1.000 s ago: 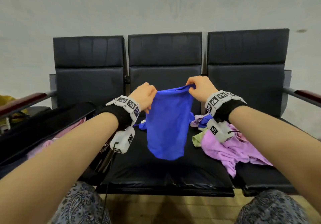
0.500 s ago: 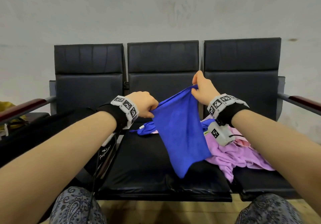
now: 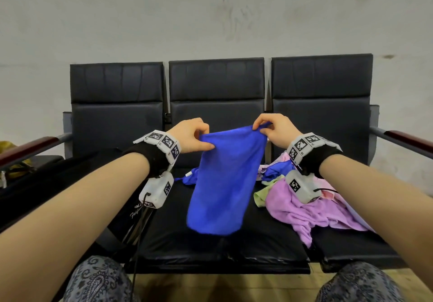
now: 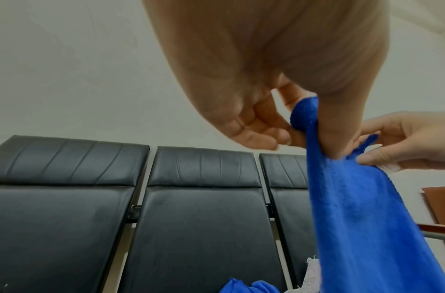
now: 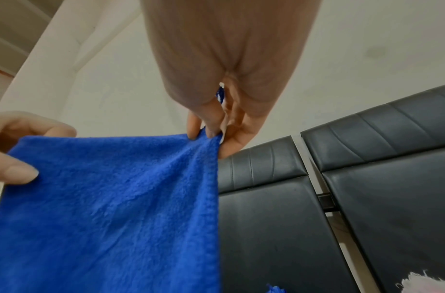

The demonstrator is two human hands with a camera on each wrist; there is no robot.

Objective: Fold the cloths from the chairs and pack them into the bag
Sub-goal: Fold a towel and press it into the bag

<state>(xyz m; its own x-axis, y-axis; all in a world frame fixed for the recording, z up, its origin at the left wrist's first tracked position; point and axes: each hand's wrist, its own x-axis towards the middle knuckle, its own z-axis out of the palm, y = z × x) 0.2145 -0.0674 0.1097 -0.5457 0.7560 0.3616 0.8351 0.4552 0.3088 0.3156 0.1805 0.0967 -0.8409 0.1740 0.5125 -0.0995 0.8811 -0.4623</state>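
My left hand [image 3: 191,135] and right hand [image 3: 274,129] each pinch a top corner of the bright blue fleece cloth [image 3: 225,182], hanging it flat to fold.

Both forearms are bare. Each wrist wears a black cuff [image 3: 150,159] ringed by a band of white blocks [image 3: 164,141] printed with black-and-white square codes; the right band [image 3: 304,143] matches it. Under each wrist, at 6 o'clock, hangs a white camera box [image 3: 158,190] with one more code, the right box [image 3: 302,185] alike. A thin black cable [image 3: 137,243] drops from the left box. Trousers [image 3: 100,280] at the frame's bottom are grey-blue with what looks like a paisley print.
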